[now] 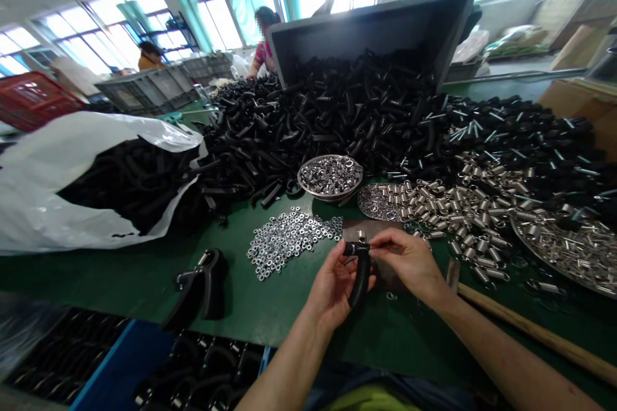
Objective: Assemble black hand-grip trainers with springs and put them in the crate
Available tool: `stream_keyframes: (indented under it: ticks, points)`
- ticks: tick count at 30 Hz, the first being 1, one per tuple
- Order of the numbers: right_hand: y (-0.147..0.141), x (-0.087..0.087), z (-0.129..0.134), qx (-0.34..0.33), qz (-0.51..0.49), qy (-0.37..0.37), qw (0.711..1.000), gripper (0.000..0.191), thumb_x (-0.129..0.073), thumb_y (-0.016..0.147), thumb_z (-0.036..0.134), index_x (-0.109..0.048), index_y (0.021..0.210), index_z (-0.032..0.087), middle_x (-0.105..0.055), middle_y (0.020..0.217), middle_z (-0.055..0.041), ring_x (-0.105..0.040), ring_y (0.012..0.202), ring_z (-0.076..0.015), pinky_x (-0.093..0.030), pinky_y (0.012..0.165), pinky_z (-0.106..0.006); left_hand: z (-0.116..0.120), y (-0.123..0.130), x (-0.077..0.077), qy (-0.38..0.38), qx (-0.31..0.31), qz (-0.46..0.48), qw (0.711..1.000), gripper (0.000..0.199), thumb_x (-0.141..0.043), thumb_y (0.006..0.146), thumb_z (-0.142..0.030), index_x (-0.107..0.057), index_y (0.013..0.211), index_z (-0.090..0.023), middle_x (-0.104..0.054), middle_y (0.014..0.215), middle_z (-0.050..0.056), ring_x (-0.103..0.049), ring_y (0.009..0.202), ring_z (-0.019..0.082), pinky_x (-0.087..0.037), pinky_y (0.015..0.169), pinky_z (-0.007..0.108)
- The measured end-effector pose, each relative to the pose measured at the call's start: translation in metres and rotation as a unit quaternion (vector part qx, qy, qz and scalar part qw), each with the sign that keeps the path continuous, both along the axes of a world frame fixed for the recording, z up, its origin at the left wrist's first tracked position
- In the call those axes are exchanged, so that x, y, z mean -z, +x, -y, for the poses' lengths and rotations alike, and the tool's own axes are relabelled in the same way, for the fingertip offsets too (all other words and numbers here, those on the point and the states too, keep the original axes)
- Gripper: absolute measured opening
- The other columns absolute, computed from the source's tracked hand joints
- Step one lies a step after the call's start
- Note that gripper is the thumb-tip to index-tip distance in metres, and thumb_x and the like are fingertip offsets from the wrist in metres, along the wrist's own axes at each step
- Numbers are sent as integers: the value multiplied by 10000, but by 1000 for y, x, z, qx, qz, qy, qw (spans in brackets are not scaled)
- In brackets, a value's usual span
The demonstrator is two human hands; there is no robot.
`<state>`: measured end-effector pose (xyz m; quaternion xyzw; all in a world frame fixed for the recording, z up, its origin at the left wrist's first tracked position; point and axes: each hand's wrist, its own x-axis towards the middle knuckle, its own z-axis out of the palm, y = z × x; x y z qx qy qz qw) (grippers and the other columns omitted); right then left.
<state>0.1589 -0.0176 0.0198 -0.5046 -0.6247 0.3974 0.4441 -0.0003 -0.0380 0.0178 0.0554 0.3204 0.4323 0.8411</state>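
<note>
My left hand is closed around a black curved hand grip handle, its head turned up and a small metal piece standing at the top. The thumb and fingers of my right hand pinch at the right side of that head; what is between the fingertips is too small to make out. To the left of my hands lies a heap of small metal nuts. An assembled hand gripper stands on the green table farther left. Beneath my hands is a flat metal plate.
Black handles spill from a tilted grey bin. A metal bowl holds small parts. Springs are piled at right, near a wooden-handled hammer. A white sack lies left. Two people sit in the background.
</note>
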Motion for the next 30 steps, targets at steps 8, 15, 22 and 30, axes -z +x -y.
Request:
stream_keyframes:
  ticks: [8, 15, 22, 30]
  points:
    - [19, -8, -4, -89, 149, 133, 976, 98, -601, 793, 172, -651, 860, 222, -627, 846, -15, -595, 813, -150, -466, 725, -276, -6, -6, 7, 87, 68, -105, 988, 365, -614, 778, -413, -630, 1009, -131, -657, 848, 77, -621, 743, 164, -533, 656, 296]
    - [42, 10, -27, -189, 471, 436, 743, 209, -446, 902, 196, -633, 984, 154, -618, 816, -62, -525, 713, -160, -371, 593, -290, -33, -4, 7, 389, 186, -412, 803, 504, -754, 630, -379, -648, 1062, -144, -668, 1043, 81, -588, 979, 245, -417, 902, 355]
    - [45, 25, -24, -207, 530, 475, 672, 212, -422, 895, 148, -630, 923, 120, -616, 746, -55, -507, 673, -163, -316, 565, -304, -23, -2, 20, 567, 171, -640, 490, 614, -722, 636, -485, -582, 1162, -200, -639, 1029, 70, -544, 986, 261, -402, 896, 391]
    - [130, 22, 64, -18, 568, 166, 806, 265, -477, 874, 382, -593, 1043, 213, -628, 977, -76, -587, 815, -207, -445, 625, -297, -14, 0, 27, 532, 149, -695, 460, 630, -758, 581, -482, -567, 1108, -194, -619, 1037, 63, -525, 999, 261, -421, 864, 381]
